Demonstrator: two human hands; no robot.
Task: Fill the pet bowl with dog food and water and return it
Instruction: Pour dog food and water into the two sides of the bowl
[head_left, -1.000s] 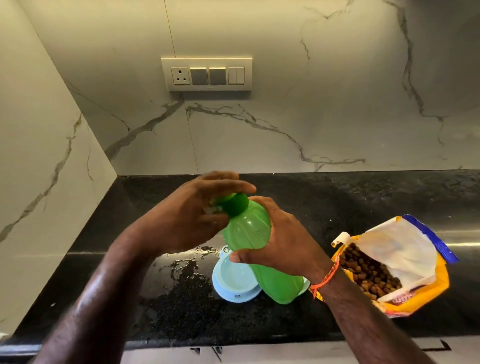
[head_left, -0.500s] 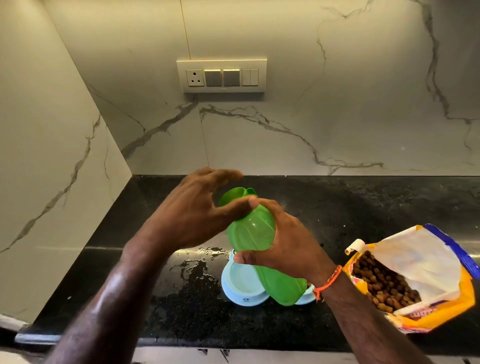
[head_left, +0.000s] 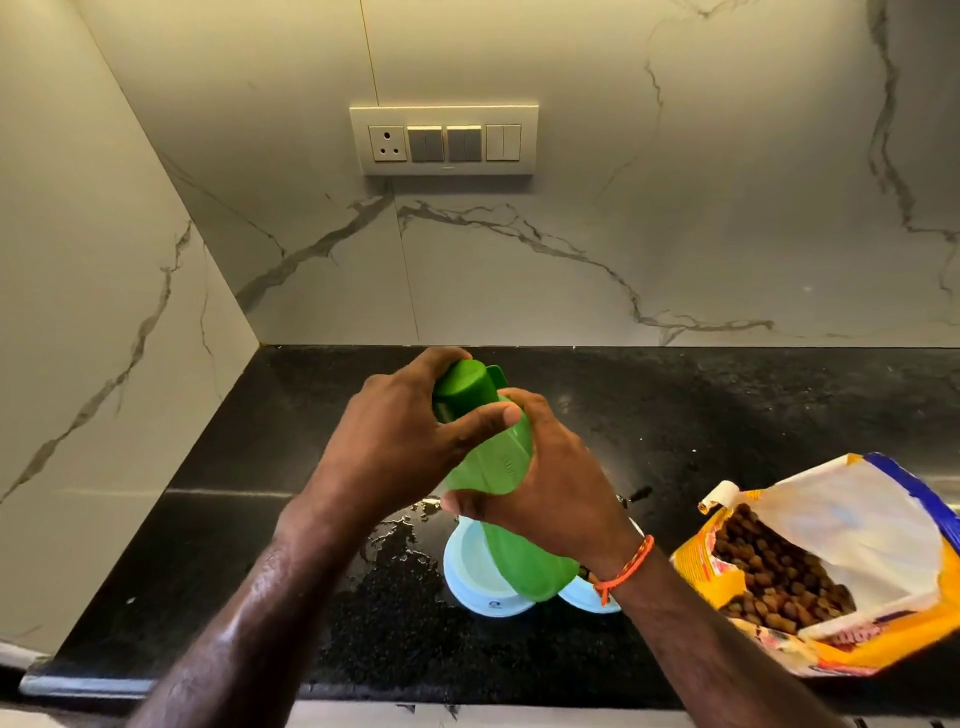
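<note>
Pet bowl (head_left: 483, 582) is sitting on the bench (head_left: 727, 415) under the green bottle (head_left: 498, 467), seemingly unfilled, right hand (head_left: 550, 493) grip wrapping the bottle, left hand (head_left: 395, 447) grip pinching its cap (head_left: 462, 387), kibble bag (head_left: 831, 571) lying open, pouring and return looking pending.

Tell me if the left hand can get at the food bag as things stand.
Probably not: the left hand is gripping the bottle cap, and the bottle and right hand stand between it and the bag.
</note>
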